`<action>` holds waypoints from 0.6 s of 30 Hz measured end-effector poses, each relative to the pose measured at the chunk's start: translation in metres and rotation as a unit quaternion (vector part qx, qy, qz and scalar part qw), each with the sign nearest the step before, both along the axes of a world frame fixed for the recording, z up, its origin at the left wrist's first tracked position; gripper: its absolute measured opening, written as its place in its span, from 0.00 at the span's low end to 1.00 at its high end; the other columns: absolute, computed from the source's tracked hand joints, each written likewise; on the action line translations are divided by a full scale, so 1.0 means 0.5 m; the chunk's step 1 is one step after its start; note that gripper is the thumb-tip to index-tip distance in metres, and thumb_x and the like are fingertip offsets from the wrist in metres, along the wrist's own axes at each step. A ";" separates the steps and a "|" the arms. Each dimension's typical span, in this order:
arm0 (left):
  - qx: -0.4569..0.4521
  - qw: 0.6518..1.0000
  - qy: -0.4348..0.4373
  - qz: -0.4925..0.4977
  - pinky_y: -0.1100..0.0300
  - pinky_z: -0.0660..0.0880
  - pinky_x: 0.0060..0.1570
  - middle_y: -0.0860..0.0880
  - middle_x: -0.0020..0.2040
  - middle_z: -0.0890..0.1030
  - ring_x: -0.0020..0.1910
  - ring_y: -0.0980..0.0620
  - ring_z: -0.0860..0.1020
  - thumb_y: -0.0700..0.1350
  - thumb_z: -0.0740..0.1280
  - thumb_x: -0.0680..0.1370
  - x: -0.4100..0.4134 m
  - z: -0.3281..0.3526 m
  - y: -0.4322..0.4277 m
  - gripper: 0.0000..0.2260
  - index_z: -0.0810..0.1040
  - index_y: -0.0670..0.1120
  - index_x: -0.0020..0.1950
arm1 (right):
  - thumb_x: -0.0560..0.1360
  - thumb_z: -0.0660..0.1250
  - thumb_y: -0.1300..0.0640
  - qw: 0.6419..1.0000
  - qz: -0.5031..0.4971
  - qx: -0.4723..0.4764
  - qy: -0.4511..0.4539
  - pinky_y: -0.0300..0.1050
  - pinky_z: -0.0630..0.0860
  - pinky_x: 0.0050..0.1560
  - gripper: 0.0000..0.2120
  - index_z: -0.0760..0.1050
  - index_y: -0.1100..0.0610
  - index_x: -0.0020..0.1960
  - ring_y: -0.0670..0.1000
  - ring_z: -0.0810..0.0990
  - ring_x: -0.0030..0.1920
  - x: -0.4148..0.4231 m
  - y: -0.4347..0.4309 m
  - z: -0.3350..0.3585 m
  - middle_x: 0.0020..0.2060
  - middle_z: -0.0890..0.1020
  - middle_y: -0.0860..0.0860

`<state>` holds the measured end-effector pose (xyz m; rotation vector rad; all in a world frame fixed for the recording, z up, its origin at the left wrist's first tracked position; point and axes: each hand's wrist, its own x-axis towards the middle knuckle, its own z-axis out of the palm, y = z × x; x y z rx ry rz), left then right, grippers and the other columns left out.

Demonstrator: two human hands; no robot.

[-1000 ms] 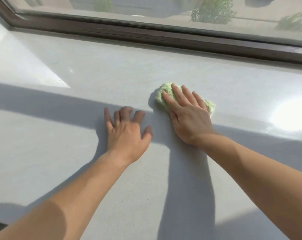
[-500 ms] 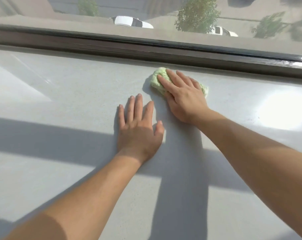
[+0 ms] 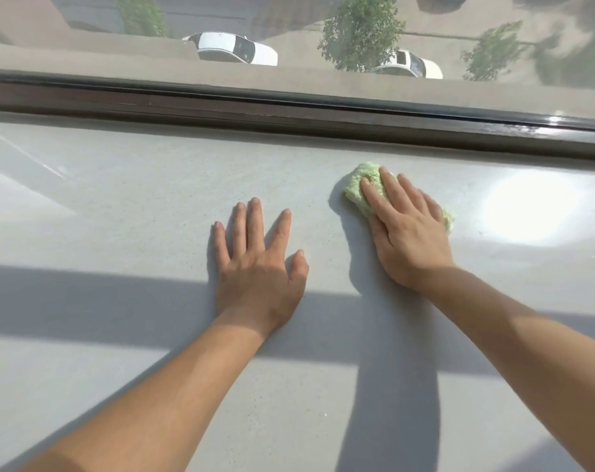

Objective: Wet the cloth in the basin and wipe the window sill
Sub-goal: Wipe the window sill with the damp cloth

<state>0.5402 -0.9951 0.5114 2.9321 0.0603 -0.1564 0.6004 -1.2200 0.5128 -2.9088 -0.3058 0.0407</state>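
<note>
1. Wiping step judged in hand: right hand lies flat, palm down, fingers extended and close together, pressing the folded pale-green fuzzy cloth onto the smooth pale-grey speckled window sill.
2. Cloth position: on the far part of the sill, near but not touching the dark brown window frame rail. Most of it is covered by the hand; one end shows past the fingertips at far left, a small corner shows at the right edge of the palm.
3. Cloth long axis: runs diagonally, far-left to near-right, roughly across the line of the fingers.
4. Left hand: empty, fingers spread, palm flat on the sill, just beside the cloth on its left and nearer the person. Looks like a brace.
5. Key relation: cloth sits wholly under the right hand; the strip between cloth and rail lies straight ahead of the fingertips.
6. Basin not in view. Whether the cloth is wet cannot be told.
</note>
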 end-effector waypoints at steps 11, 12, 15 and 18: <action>-0.003 1.000 -0.008 0.000 0.40 0.38 0.75 0.44 0.81 0.45 0.79 0.46 0.39 0.58 0.47 0.79 -0.005 0.005 0.033 0.28 0.49 0.57 0.80 | 0.84 0.51 0.47 1.000 -0.006 0.011 0.010 0.52 0.50 0.77 0.23 0.57 0.41 0.78 0.53 0.53 0.80 -0.098 0.029 0.014 0.80 0.56 0.46; -0.003 1.000 -0.009 0.001 0.40 0.38 0.75 0.44 0.81 0.45 0.79 0.46 0.39 0.59 0.47 0.79 -0.005 0.006 0.037 0.28 0.50 0.57 0.80 | 0.84 0.50 0.46 0.999 0.039 0.006 0.015 0.51 0.51 0.76 0.22 0.58 0.40 0.78 0.53 0.54 0.79 -0.104 0.007 0.017 0.79 0.57 0.44; -0.005 1.000 -0.004 -0.004 0.41 0.37 0.75 0.45 0.81 0.44 0.79 0.47 0.38 0.60 0.47 0.79 -0.007 0.009 0.049 0.29 0.49 0.58 0.80 | 0.83 0.49 0.44 0.998 -0.055 0.012 0.032 0.50 0.50 0.76 0.22 0.57 0.37 0.77 0.51 0.53 0.79 -0.041 -0.062 0.024 0.79 0.56 0.42; -0.015 1.000 -0.003 -0.002 0.41 0.36 0.75 0.46 0.81 0.43 0.79 0.49 0.37 0.60 0.49 0.78 -0.009 0.014 0.057 0.29 0.51 0.58 0.79 | 0.83 0.49 0.44 0.982 -0.186 0.030 0.031 0.52 0.48 0.77 0.22 0.56 0.38 0.77 0.52 0.51 0.80 -0.026 -0.038 0.027 0.80 0.54 0.44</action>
